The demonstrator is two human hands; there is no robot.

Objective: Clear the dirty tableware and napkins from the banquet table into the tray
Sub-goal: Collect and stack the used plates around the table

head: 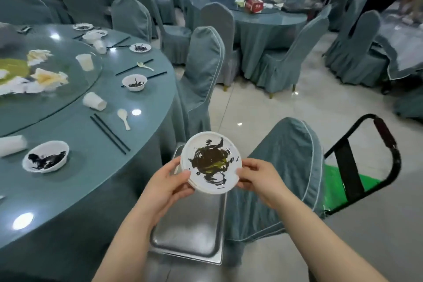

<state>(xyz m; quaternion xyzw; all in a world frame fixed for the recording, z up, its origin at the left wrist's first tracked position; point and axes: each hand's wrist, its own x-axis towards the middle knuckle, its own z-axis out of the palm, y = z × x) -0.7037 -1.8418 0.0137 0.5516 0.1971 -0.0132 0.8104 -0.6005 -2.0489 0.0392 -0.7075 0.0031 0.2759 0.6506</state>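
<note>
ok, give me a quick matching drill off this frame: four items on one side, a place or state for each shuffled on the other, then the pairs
Items
1. dirty plate
2. metal tray
3. black chopsticks
4. tipped cup

Places or states
A. lying on its side on the table, near the glass turntable's edge
B. held at its rim by the left hand and right hand
C. below the plate, between the table and a covered chair
D. lying as a pair on the table beside a white spoon

Pairs: 1-B, 2-C, 3-D, 4-A
</note>
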